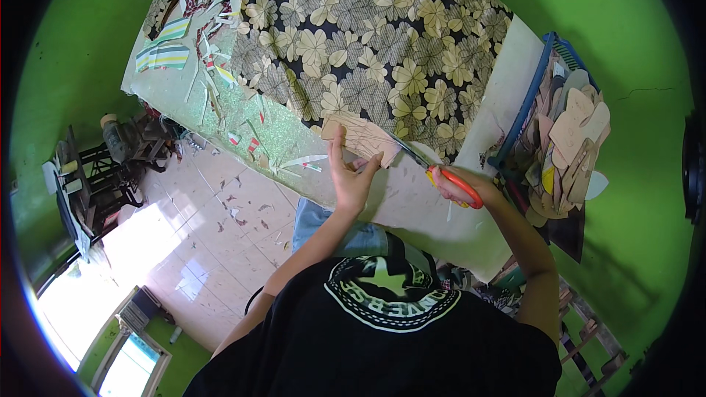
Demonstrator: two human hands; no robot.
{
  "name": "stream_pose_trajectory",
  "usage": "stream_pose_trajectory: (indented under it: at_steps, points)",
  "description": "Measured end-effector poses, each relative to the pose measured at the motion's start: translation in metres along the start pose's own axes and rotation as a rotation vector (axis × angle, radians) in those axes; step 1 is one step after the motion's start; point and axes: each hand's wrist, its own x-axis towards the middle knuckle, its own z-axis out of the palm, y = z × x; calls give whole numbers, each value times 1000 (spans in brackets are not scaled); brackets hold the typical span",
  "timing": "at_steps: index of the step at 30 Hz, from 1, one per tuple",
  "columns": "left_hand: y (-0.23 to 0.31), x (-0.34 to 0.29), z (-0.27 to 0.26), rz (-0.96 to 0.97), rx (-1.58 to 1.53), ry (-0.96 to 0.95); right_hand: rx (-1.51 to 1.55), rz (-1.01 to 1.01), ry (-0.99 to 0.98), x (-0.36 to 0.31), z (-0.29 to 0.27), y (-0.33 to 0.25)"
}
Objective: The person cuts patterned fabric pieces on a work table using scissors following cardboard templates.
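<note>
A tan, sole-shaped template with pen lines on it lies over the near edge of a black fabric printed with cream and grey flowers. My left hand grips it, the index finger stretched along one end and the thumb pressed on its lower side. From the right, my right hand is closed around the orange-red handles of a pair of scissors. Their dark blades point up and left and meet the fabric beside the template's right end. Whether the blades are parted is too small to tell.
Fabric scraps and thin strips litter the far left of the pale table. At the right stands a blue basket piled with tan templates. A dark metal machine stands left, by the tiled floor.
</note>
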Motion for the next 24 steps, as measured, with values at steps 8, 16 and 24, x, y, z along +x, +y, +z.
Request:
stream_pose_trajectory:
  at_steps: [8,16,24]
  points:
    - [4,1,2,0,-30,6,-11,21,-16,4,2,10]
    - [6,0,3,-26,-51,21,-12,47,4,0,1,-9]
    - [8,0,1,-19,-100,14,13,49,-5,-3,3,-16]
